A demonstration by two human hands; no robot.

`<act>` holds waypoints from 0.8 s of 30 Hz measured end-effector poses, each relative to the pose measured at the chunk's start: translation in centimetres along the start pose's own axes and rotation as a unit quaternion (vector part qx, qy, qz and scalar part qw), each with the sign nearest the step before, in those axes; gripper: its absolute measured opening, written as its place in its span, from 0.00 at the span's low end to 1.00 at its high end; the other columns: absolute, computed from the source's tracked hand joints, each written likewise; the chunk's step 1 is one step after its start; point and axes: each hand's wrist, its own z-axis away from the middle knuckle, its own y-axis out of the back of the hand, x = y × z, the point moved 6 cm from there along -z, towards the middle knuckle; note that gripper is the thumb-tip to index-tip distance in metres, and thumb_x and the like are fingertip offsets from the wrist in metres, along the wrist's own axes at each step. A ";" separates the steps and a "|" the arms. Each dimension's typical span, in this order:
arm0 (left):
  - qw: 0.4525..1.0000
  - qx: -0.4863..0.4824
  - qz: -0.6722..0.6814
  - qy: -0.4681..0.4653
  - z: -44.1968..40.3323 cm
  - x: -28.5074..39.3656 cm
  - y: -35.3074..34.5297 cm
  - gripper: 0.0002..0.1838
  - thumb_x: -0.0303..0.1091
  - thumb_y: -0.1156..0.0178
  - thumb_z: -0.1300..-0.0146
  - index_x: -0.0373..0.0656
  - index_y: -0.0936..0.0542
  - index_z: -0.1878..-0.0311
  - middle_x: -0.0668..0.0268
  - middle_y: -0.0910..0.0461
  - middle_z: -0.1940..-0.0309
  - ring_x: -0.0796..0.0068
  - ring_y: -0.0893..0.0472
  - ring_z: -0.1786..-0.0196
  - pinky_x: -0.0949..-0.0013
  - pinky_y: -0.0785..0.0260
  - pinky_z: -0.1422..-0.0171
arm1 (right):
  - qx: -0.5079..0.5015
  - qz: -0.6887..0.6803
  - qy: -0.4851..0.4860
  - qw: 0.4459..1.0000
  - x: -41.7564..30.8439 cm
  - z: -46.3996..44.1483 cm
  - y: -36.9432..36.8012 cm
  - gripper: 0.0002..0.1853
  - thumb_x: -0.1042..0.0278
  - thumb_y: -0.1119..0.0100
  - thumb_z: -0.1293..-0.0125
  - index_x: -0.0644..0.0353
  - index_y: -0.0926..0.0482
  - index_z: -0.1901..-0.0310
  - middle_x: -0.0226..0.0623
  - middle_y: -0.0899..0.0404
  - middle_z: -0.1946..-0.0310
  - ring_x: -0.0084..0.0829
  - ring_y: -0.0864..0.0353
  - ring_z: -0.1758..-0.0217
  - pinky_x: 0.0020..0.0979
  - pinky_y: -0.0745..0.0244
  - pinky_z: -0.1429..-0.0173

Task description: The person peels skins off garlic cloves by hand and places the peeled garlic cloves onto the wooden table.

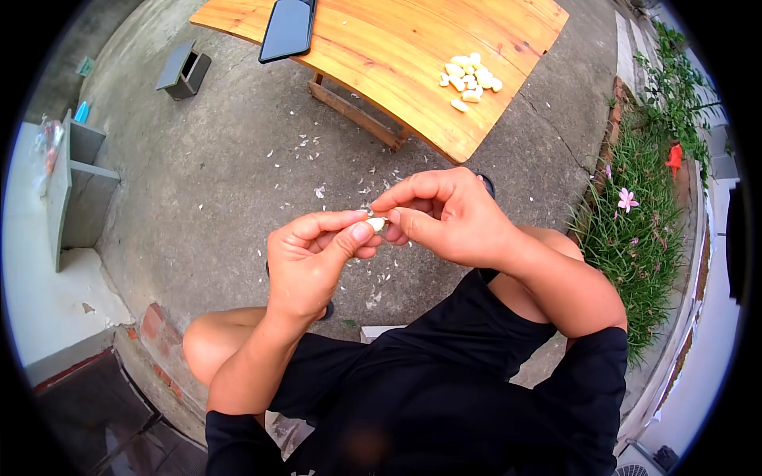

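Between my thumb and fingers, my left hand (317, 250) holds a small pale garlic clove (375, 224), over the concrete floor. My right hand (444, 214) meets it from the right, its thumb and index finger pinched at the clove's right end; whether a bit of skin is between them is too small to tell. Beyond the hands, a pile of peeled cloves (475, 75) lies on the right part of the wooden table (381, 47). Pale skin flakes (320, 192) are scattered on the floor below.
A dark phone (288, 30) rests at the table's near left edge. A grey box (183, 71) stands on the floor to the left. Grass with pink flowers (627, 200) lines the right side. Grey shelving (83, 186) is at the far left.
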 end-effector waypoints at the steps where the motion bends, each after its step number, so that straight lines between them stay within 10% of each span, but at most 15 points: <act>1: 1.000 0.003 -0.001 0.002 0.0 0.0 0.1 0.08 0.20 0.34 0.31 0.30 0.15 0.50 0.52 0.11 0.58 0.68 0.10 0.58 0.69 0.14 0.53 | 0.012 0.058 0.060 0.996 -0.7 0.1 0.0 0.07 0.81 0.33 0.35 0.68 0.12 0.56 0.41 0.12 0.65 0.26 0.12 0.59 0.29 0.16 0.57; 8: 1.000 -0.004 0.002 0.003 0.0 -0.1 0.2 0.08 0.20 0.33 0.31 0.30 0.14 0.50 0.53 0.11 0.58 0.69 0.10 0.58 0.69 0.14 0.52 | -0.015 0.221 0.274 0.936 -2.4 0.4 -0.3 0.06 0.80 0.30 0.38 0.65 0.13 0.59 0.41 0.12 0.62 0.31 0.11 0.61 0.29 0.17 0.56; 24: 0.999 -0.042 0.012 0.005 0.1 0.3 -0.2 0.11 0.19 0.34 0.31 0.30 0.16 0.47 0.52 0.11 0.56 0.68 0.10 0.55 0.69 0.14 0.50 | -0.046 -0.006 -0.027 0.999 0.8 0.0 -0.2 0.07 0.77 0.45 0.23 0.67 0.21 0.49 0.33 0.17 0.63 0.21 0.17 0.60 0.25 0.20 0.54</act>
